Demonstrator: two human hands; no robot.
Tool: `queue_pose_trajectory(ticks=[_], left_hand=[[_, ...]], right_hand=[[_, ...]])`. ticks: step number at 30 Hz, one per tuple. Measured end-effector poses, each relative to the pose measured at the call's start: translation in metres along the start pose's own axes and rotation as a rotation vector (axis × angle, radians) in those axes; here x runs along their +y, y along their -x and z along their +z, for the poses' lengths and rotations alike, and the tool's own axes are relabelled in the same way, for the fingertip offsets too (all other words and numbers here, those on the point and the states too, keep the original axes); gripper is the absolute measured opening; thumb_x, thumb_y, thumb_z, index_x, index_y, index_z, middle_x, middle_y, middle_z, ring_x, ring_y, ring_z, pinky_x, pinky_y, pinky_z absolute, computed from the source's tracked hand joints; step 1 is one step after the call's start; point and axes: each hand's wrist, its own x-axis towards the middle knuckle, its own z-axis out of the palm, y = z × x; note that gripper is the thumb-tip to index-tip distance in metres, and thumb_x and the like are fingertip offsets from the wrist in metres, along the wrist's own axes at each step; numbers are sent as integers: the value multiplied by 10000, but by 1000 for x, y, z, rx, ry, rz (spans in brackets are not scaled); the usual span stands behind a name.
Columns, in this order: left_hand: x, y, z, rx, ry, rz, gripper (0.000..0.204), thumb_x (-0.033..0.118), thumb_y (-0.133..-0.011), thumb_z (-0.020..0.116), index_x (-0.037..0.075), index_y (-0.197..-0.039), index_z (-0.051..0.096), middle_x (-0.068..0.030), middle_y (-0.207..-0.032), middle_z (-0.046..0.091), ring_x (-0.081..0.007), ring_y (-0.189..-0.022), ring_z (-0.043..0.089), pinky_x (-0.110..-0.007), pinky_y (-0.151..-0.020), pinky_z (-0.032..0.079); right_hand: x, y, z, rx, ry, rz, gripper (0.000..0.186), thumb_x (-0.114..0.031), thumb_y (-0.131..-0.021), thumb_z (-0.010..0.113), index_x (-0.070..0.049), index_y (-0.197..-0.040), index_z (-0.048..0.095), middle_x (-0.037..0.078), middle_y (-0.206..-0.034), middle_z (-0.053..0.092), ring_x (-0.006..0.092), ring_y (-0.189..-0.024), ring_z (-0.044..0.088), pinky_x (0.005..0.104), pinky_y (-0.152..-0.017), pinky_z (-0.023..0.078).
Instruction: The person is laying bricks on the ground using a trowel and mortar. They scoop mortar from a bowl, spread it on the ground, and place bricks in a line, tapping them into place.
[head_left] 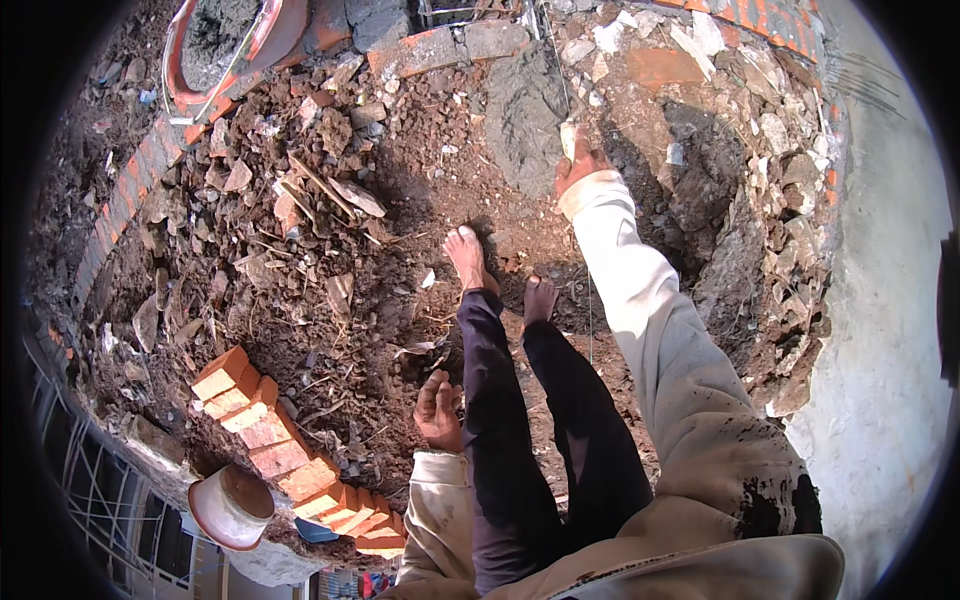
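Note:
My right hand [583, 168] reaches forward over the ground, its fingers closed round a short pale piece like a wooden handle [570, 140]. What lies at its far end is not clear. Just left of that hand is a patch of wet grey mortar [525, 115]. A thin string [553, 55] runs from the far edge down to the held piece. My left hand [438, 412] is low beside my left leg, fingers curled in; anything inside them is hidden. It is apart from the bricks, above broken soil [400, 330].
A curved brick edging [140, 180] borders the rubble. Orange bricks [275, 440] stand in a row at lower left, beside a bucket [232, 507]. A mortar-filled pan [290, 30] is at far left. A pale wall [880, 300] rises at right. My bare feet [466, 258] are on the soil.

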Motion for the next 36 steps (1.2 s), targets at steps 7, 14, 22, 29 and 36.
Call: queue_pose_trajectory(ticks=[7, 14, 22, 29, 36], left_hand=[[2, -5, 6, -24, 44, -15, 393, 247, -895, 603, 24, -1214, 545, -97, -1126, 609, -177, -857, 634, -291, -739, 519], [-2, -5, 5, -4, 19, 2, 379, 252, -891, 615, 31, -1194, 561, -82, -1126, 613, -173, -846, 637, -292, -734, 517], [6, -8, 4, -29, 31, -13, 379, 253, -885, 625, 31, -1187, 567, -72, -1118, 616, -163, -847, 636, -282, -727, 512], [10, -11, 4, -4, 15, -37, 385, 250, -885, 625, 26, -1192, 562, -78, -1120, 615, -168, -859, 635, -287, -736, 512], [6, -12, 7, -36, 35, -28, 385, 251, -885, 623, 34, -1197, 562, -80, -1122, 615, -171, -858, 637, -290, -737, 515]], right_hand=[[0, -11, -19, -129, -5, -12, 637, -223, -839, 551, -84, -1407, 301, 256, -1017, 607, 397, -943, 598, 450, -827, 481], [-5, -6, -10, -243, 26, 20, 661, -234, -828, 561, -122, -1420, 289, 228, -1008, 621, 374, -940, 609, 445, -831, 483], [-20, -12, 0, -176, 35, 13, 637, -234, -849, 531, -110, -1423, 284, 254, -1070, 603, 391, -961, 602, 451, -851, 483], [-10, -18, 2, -90, -165, 85, 601, -245, -842, 541, -107, -1396, 352, 227, -1072, 620, 400, -972, 599, 444, -863, 480], [-10, -27, 20, 188, -541, -61, 612, -239, -853, 532, -68, -1404, 327, 233, -1094, 611, 384, -949, 614, 398, -831, 491]])
